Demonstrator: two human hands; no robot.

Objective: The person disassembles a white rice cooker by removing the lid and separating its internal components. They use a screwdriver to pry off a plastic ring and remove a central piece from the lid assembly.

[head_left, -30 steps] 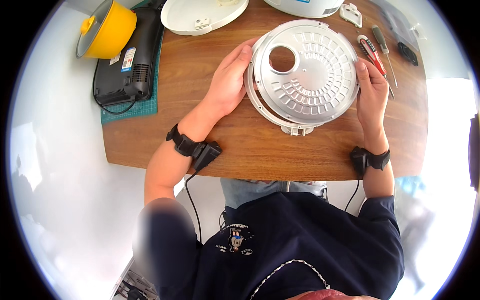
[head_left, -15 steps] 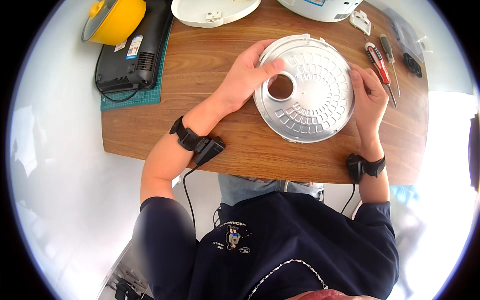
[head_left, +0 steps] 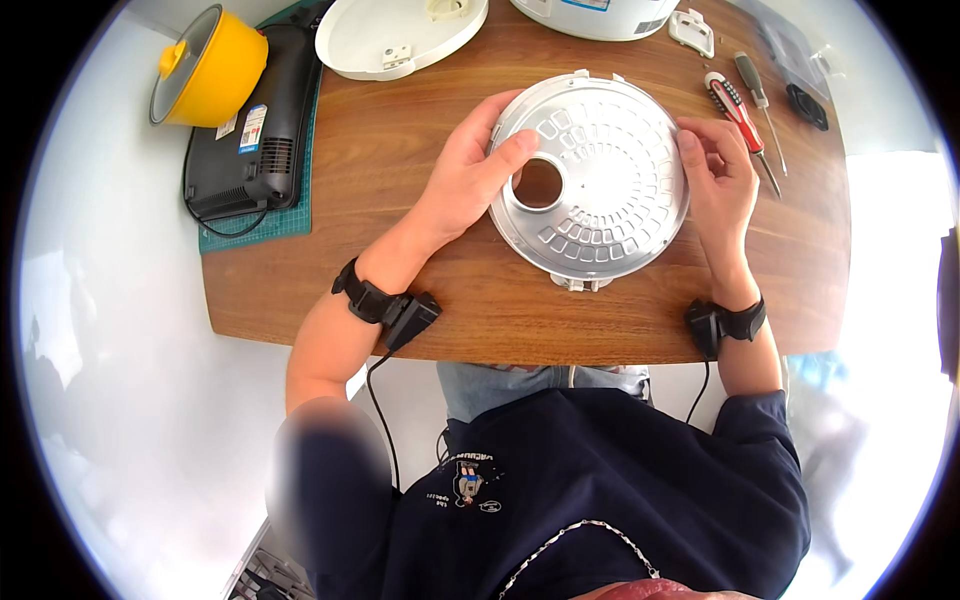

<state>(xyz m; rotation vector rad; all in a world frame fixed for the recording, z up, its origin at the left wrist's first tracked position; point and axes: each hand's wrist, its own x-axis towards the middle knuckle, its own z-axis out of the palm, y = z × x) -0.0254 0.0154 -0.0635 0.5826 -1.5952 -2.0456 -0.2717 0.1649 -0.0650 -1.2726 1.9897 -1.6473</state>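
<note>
A round silver metal lid plate (head_left: 600,190), stamped with rings of small raised rectangles and pierced by one large hole at its left, is held above the table by both my hands. My left hand (head_left: 465,185) grips its left rim, with the thumb on top beside the hole and the other fingers hidden underneath. At the right rim, my right hand (head_left: 722,185) pinches the edge between the thumb and curled fingers. Small tabs stick out at the plate's far edge, and a pale clip-like piece (head_left: 580,284) shows at its near edge.
On the wooden table (head_left: 400,300), a white round lid (head_left: 345,45) and a white appliance body (head_left: 600,18) stand at the back. Two screwdrivers, one red-handled (head_left: 733,108), lie at the right near a white bracket (head_left: 692,34). A yellow pot (head_left: 215,75) rests on a black appliance (head_left: 240,165) at left.
The view has shifted a little. The lid plate has tilted slightly in my hands, and the clip-like piece at its near edge now shows more. Both hands keep their hold.
</note>
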